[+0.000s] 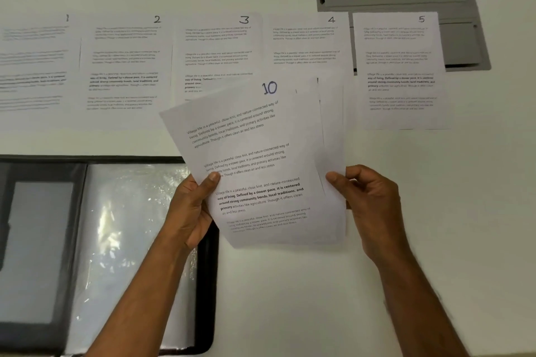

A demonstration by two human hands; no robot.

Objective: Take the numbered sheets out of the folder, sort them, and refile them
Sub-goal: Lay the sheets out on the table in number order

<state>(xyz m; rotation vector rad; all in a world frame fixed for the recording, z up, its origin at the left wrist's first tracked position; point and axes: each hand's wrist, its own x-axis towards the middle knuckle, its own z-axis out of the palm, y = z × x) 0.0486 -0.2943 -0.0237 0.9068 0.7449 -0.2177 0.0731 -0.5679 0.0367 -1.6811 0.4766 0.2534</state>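
White desk surface (290,298) carries the work. Left hand (194,211) pinches the left edge of the held stack, thumb on sheet 10 (255,159); right hand (368,200) pinches the right edge of the sheets fanned behind it. Beyond, sheets 1 (34,66), 2 (124,66), 3 (217,49), 4 (304,43) and 5 (400,66) lie in a row. Open folder (110,240) rests at left. Recommendation: fan the stack further, find 6, and lay it just right of 5, keeping numbers visible.

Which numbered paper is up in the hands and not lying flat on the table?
The sheet marked 10. Sheets 1 to 5 lie in a row on the table.
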